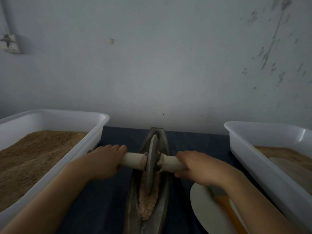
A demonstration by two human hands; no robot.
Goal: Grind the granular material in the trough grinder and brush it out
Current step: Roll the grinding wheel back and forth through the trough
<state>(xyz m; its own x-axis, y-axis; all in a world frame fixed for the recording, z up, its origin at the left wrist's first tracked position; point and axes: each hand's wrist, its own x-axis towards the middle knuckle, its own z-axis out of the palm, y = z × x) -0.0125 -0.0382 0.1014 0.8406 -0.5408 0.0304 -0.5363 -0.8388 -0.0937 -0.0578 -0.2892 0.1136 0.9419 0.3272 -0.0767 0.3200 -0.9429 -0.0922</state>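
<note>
Two hands work one trough grinder (163,191), a dark, boat-shaped metal channel lying lengthwise on blue cloth (109,200) between two white tubs. Pale coarse granular material (146,205) fills its near half. Grinding wheel (151,164): thin grey disc, likely heavy and rigid, best held by its axle. Left hand (103,161) and right hand (200,168) each curl their fingers round the pale wooden handle (133,160).

Perhaps workshop: trough grinder (148,174), tubs (94,132).
</note>
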